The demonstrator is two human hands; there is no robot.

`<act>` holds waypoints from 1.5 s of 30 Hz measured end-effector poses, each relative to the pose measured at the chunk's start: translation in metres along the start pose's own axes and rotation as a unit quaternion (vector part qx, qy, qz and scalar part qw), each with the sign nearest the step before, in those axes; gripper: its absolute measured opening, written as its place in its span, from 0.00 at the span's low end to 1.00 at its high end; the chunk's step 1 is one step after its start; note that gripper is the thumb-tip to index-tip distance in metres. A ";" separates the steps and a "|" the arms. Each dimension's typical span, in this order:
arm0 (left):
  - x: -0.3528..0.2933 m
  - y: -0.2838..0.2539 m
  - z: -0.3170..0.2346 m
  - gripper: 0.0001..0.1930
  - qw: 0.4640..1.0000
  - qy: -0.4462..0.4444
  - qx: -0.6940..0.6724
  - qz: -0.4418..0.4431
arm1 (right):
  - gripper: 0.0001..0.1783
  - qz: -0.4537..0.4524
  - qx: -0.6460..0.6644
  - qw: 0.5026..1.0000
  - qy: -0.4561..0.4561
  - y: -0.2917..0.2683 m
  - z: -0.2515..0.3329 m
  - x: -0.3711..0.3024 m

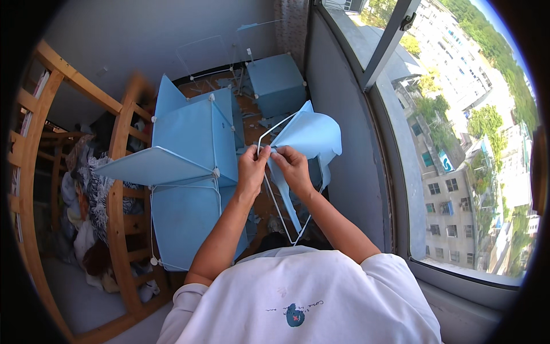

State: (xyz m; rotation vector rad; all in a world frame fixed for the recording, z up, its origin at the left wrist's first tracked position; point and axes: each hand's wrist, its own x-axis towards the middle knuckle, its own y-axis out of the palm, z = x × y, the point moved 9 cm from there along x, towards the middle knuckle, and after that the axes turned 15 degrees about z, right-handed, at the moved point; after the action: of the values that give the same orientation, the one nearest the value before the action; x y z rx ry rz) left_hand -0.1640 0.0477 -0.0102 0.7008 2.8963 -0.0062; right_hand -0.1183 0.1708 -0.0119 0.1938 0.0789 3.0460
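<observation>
In front of me is a white wire frame (271,195) with a blue plastic sheet (312,133) partly off it. The sheet's upper part curls out to the right, and a narrow strip hangs lower inside the frame. My left hand (251,172) is closed on the frame's left side, thumb up. Beside it, nearly touching, my right hand (295,172) pinches the torn edge of the sheet. The fingertips hide exactly where sheet and wire meet.
Blue panel cubes (186,129) with white corner connectors stand to the left, one panel jutting out. Another blue cube (279,83) sits at the back, with blue scraps (248,103) on the floor. A wooden bed frame (117,212) borders the left, a window (464,172) the right.
</observation>
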 end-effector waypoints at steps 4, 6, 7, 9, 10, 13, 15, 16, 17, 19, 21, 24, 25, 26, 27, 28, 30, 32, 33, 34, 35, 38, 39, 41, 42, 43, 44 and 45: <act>-0.003 0.008 0.001 0.11 0.999 0.023 0.029 0.013 | 0.09 0.003 0.160 0.986 0.038 0.006 -0.008 -0.003; -0.009 0.021 0.005 0.08 0.998 0.025 0.046 0.033 | 0.11 -0.014 0.198 0.978 0.071 0.000 -0.013 -0.005; -0.014 0.026 0.006 0.08 0.997 0.027 0.067 0.039 | 0.11 -0.009 0.205 0.975 0.079 -0.001 -0.012 -0.005; -0.016 0.028 0.028 0.08 0.998 0.058 0.028 0.025 | 0.12 0.002 0.220 0.971 0.095 0.001 -0.008 -0.006; -0.018 0.026 0.036 0.09 0.998 0.047 0.049 0.009 | 0.12 -0.009 0.223 0.968 0.118 0.002 -0.011 -0.009; -0.032 0.025 0.034 0.08 0.992 0.062 0.107 -0.037 | 0.09 -0.035 0.254 0.953 0.164 0.001 -0.020 -0.013; -0.042 0.024 0.030 0.08 0.987 0.093 0.114 -0.059 | 0.07 -0.025 0.281 0.938 0.202 0.007 -0.020 -0.015; -0.044 0.020 0.030 0.07 0.986 0.103 0.108 -0.073 | 0.07 -0.016 0.283 0.934 0.218 0.010 -0.017 -0.013; -0.045 0.017 0.028 0.08 0.984 0.118 0.095 -0.096 | 0.06 -0.008 0.284 0.930 0.233 0.011 -0.016 -0.013; -0.048 0.012 0.024 0.09 0.977 0.146 0.068 -0.143 | 0.07 -0.022 0.315 0.917 0.244 0.017 -0.028 -0.012; -0.048 0.008 0.023 0.11 0.984 0.119 0.038 -0.129 | 0.08 -0.020 0.315 0.913 0.258 0.022 -0.024 -0.011; -0.046 0.002 0.034 0.12 0.986 0.104 0.006 -0.127 | 0.11 0.016 0.277 0.917 0.287 0.028 -0.017 -0.011; -0.047 0.002 0.037 0.12 0.986 0.103 0.000 -0.130 | 0.11 0.030 0.267 0.916 0.297 0.029 -0.018 -0.011; -0.047 0.003 0.038 0.12 0.986 0.102 -0.006 -0.132 | 0.11 0.042 0.257 0.916 0.306 0.029 -0.019 -0.010; -0.046 0.004 0.036 0.13 0.987 0.101 0.000 -0.128 | 0.11 0.047 0.264 0.911 0.314 0.029 -0.020 -0.010; -0.045 0.005 0.034 0.13 0.987 0.100 0.006 -0.125 | 0.10 0.052 0.272 0.906 0.321 0.029 -0.021 -0.010; -0.045 0.006 0.028 0.13 0.988 0.098 0.020 -0.116 | 0.11 0.067 0.270 0.903 0.328 0.029 -0.023 -0.009; -0.045 0.010 0.025 0.14 0.990 0.095 0.032 -0.103 | 0.14 0.082 0.248 0.908 0.328 0.025 -0.025 -0.009; -0.046 0.010 0.026 0.14 0.989 0.095 0.035 -0.107 | 0.14 0.076 0.251 0.912 0.315 0.025 -0.021 -0.008; -0.046 0.010 0.027 0.14 0.989 0.094 0.039 -0.111 | 0.14 0.070 0.254 0.916 0.302 0.025 -0.016 -0.007; -0.045 0.011 0.028 0.13 0.988 0.094 0.042 -0.113 | 0.14 0.063 0.257 0.921 0.287 0.024 -0.011 -0.006; -0.042 0.012 0.030 0.12 0.989 0.091 0.071 -0.096 | 0.11 0.046 0.226 0.940 0.251 0.019 -0.027 -0.004; -0.045 0.018 0.018 0.12 0.984 0.113 0.104 -0.090 | 0.06 -0.013 0.285 0.931 0.228 0.015 -0.033 -0.011; -0.052 0.037 -0.010 0.12 0.970 0.157 0.167 -0.080 | 0.06 0.005 0.266 0.953 0.146 0.015 -0.041 -0.014; -0.051 0.040 -0.024 0.14 0.969 0.189 0.133 -0.087 | 0.07 0.022 0.234 0.962 0.136 0.016 -0.039 -0.015; -0.046 0.034 -0.022 0.14 0.970 0.181 0.131 -0.090 | 0.08 0.019 0.264 0.949 0.169 0.017 -0.046 -0.018; -0.042 0.025 -0.021 0.14 0.971 0.175 0.130 -0.094 | 0.08 0.017 0.293 0.935 0.201 0.021 -0.032 -0.019; -0.040 0.019 -0.021 0.13 0.972 0.168 0.128 -0.099 | 0.09 0.016 0.322 0.918 0.232 0.024 -0.028 -0.021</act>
State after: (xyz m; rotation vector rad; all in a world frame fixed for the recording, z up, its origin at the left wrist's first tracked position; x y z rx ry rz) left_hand -0.1240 0.0475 0.0174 0.4850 3.3214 -0.3207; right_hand -0.1032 0.1435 -0.0404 -0.4992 1.1125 2.8982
